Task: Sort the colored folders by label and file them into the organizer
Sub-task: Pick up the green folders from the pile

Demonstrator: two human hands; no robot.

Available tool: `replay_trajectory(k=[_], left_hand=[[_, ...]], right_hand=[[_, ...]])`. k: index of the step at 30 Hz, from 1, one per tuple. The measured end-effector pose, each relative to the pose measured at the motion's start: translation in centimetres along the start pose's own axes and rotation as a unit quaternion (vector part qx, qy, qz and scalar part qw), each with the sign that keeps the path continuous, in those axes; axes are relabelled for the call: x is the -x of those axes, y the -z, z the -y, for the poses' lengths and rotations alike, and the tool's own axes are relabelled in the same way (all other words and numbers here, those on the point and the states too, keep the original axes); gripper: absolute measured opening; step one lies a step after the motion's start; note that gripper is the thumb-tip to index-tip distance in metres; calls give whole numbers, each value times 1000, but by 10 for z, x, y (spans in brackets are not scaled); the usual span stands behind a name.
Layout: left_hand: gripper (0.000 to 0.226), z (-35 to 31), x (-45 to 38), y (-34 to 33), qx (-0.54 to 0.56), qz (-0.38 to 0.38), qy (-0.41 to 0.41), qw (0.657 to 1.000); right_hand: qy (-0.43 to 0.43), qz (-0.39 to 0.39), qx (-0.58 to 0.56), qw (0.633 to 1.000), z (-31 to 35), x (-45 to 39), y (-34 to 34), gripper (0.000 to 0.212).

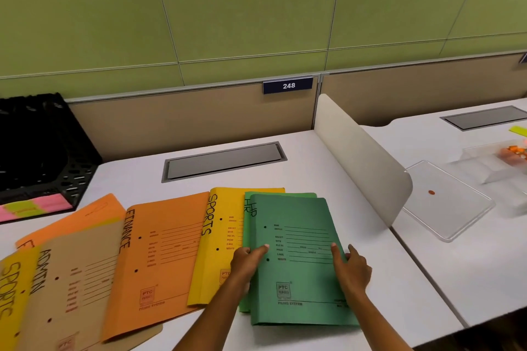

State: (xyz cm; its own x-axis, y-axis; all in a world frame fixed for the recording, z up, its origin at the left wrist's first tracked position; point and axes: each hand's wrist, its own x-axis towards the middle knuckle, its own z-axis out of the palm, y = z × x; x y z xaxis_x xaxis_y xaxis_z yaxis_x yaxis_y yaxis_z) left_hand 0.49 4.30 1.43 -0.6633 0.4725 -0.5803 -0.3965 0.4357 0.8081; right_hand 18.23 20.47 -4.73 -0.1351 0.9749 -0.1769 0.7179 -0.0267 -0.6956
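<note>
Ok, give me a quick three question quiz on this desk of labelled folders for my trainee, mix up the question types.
1. True or false: both hands, left hand and right hand, are on the top green folder.
2. Which label is on the orange folder beside the yellow SPORTS folder? A) ADMIN B) FINANCE C) HR
3. What number is on the blue sign on the partition?

Key: 1 true; 2 B; 3 248.
</note>
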Motion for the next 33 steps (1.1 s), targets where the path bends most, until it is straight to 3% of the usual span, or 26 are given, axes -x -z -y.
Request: replay_trajectory(k=[7, 13, 17, 24, 33], left_hand=[[47, -2, 19, 0, 34, 24, -54, 998], [56, -5, 32, 16, 41, 34, -110, 992], [47, -8, 41, 44, 52, 30, -152, 986], [43, -7, 64, 118, 81, 41, -205, 975], [45, 21, 101, 255, 107, -25, -228, 967]], right_hand=[[-38, 9, -102, 994, 4, 12, 3, 44], [-28, 23, -208, 977, 21, 35, 10, 46], [-15, 50, -232, 971, 36, 56, 8, 46], [17, 70, -239, 968, 69, 105, -17, 46], [58, 115, -255, 958, 130, 199, -77, 39]])
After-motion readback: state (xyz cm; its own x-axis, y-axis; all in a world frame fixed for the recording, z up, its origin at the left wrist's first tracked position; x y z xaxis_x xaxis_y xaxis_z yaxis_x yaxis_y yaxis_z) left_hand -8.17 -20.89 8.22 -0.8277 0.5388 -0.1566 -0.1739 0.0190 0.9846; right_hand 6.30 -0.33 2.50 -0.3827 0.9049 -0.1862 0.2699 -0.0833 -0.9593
